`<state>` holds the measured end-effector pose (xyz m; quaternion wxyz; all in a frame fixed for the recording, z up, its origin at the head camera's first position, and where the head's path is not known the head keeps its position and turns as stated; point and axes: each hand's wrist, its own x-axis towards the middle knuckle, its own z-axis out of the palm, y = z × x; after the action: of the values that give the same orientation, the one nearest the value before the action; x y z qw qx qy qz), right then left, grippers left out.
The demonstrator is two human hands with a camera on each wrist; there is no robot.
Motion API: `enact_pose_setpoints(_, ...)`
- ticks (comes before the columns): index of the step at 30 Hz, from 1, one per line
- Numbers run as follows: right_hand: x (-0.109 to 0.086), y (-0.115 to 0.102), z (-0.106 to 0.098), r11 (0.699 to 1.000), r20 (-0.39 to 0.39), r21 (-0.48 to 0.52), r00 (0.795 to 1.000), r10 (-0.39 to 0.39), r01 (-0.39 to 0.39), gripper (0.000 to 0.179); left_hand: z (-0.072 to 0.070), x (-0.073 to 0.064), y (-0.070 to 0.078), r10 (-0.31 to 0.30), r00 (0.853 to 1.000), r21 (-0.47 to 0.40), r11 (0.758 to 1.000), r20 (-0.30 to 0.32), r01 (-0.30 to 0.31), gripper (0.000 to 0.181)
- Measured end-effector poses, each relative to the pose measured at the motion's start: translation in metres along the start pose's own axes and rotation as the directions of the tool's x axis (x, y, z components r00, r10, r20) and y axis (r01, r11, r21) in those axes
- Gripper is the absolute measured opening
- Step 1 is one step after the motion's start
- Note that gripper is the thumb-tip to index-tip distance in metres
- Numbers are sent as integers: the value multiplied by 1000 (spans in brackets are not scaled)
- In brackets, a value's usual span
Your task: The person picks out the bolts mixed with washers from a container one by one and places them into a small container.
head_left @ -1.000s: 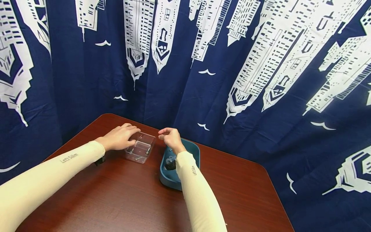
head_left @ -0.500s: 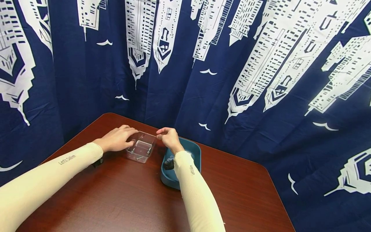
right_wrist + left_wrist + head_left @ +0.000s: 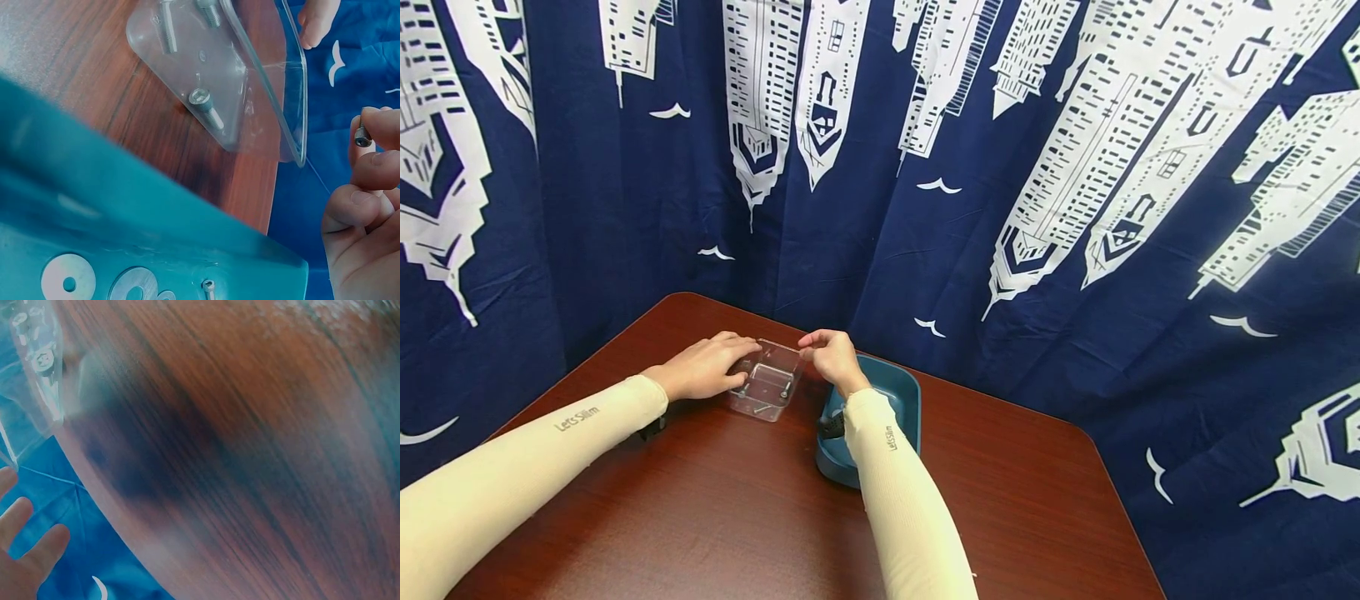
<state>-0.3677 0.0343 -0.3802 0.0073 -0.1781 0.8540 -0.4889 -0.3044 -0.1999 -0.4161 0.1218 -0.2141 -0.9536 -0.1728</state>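
My right hand (image 3: pixel 835 360) pinches a small socket-head screw (image 3: pixel 362 135) between thumb and fingertips, beside the right edge of the clear plastic box (image 3: pixel 767 410). Inside that box lie several larger socket-head screws, one of them a short silver screw (image 3: pixel 205 107). My left hand (image 3: pixel 703 367) lies at the box's left side with fingers loosely extended; whether they touch its rim I cannot tell. Beneath my right wrist stands a blue tray (image 3: pixel 906 408) holding flat washers (image 3: pixel 67 275) and a small screw (image 3: pixel 209 287). My right forearm hides part of it.
Both containers stand on a reddish-brown wooden table (image 3: pixel 715 500). Behind its far edge hangs a dark blue curtain (image 3: pixel 842 275) with white buildings. A black wrist strap (image 3: pixel 652 427) is under the left cuff, and another dark strap (image 3: pixel 831 427) is over the tray.
My right hand has moved a little left, from above the tray towards the clear box. The left hand has shifted only slightly. The box and tray have stayed in place on the table.
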Motion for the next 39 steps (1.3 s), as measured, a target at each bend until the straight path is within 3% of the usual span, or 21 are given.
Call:
enact_pose_setpoints(24, -1, -6, 7, 1000, 41, 5, 999, 21, -22, 19, -1, 1, 4, -10, 1000, -4, 1000, 21, 10, 54)
enact_pose_setpoints(29, -1, -2, 2, 1000, 24, -19, 999, 21, -20, 15, -1, 1, 4, 23, 1000, 1, 1000, -8, -23, 53)
enact_pose_setpoints(39, -4, 3, -11, 999, -8, -11, 999, 33, -33, 14, 1, 2, 3, -3, 1000, 10, 1000, 17, 3, 54)
